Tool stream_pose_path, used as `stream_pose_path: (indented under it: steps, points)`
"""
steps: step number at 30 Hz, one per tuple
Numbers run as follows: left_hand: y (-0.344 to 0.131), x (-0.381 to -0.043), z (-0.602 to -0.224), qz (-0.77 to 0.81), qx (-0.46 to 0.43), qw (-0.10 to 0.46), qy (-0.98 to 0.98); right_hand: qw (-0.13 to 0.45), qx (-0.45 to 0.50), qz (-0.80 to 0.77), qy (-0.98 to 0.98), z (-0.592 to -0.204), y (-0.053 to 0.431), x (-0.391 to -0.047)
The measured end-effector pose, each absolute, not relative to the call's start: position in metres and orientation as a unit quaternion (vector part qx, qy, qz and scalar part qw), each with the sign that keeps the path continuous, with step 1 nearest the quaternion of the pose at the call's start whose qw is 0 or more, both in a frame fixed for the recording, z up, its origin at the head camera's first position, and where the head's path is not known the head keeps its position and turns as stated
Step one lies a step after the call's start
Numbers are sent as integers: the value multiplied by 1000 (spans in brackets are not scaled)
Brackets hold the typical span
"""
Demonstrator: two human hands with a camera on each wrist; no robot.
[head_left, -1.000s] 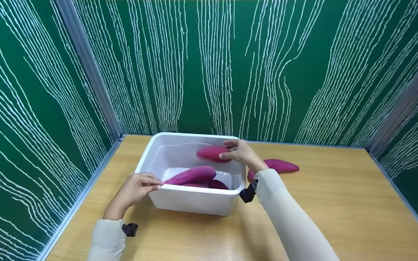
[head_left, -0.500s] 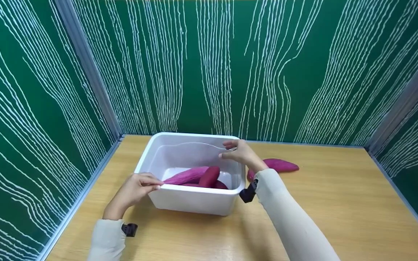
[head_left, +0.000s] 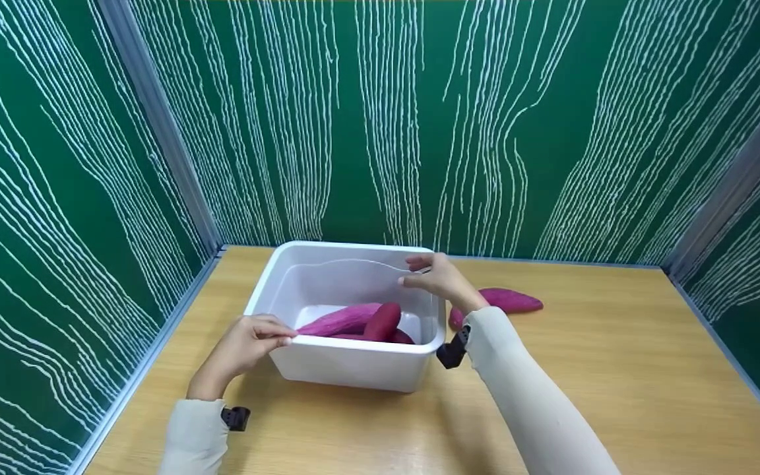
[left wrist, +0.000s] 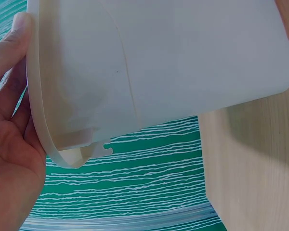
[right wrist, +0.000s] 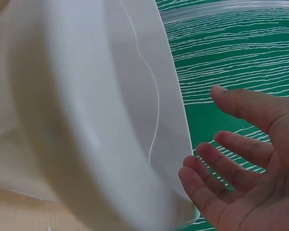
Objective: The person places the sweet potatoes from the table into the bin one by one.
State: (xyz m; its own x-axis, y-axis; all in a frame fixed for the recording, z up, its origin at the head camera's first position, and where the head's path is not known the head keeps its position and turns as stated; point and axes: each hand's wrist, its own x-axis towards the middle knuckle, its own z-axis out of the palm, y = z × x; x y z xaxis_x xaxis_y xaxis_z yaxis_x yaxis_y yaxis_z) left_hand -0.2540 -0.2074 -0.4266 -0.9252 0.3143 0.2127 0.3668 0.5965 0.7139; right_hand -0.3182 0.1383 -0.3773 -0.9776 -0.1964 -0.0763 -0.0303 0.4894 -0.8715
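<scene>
A white plastic bin (head_left: 353,363) stands on the table with several purple-red sweet potatoes inside. A long pinkish one (head_left: 344,318) slants toward the near left corner, and a darker red sweet potato (head_left: 383,321) lies across its right end. My left hand (head_left: 248,343) pinches the rim at that corner, and the left wrist view shows its fingers (left wrist: 20,30) against the rim. Over the bin's right side, my right hand (head_left: 443,282) hovers with parted fingers and nothing between them. In the right wrist view its fingers (right wrist: 236,168) are loosely spread beside the bin wall.
Right of the bin, partly behind my right wrist, another purple sweet potato (head_left: 510,301) lies on the wooden table (head_left: 617,369). Green panels (head_left: 380,132) with wavy white lines enclose the table at the back and sides.
The red sweet potato has left my right hand and dropped into the bin, coming to rest on the others. Both hands have stayed in place.
</scene>
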Motion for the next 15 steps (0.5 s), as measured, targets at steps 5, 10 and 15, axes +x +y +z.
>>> stream_pose_path:
  steps: [5,10,15]
  points:
    - [-208,-254,-426,-404,-190,32,-894,82,-66,-503,858,-378,142,-320]
    - [-208,-254,-427,-405,-186,29,-895,77,-62,-503,859,-378,146,-322]
    - [-208,-254,-427,-403,-182,31,-896,65,-62,-504,859,-377,152,-324]
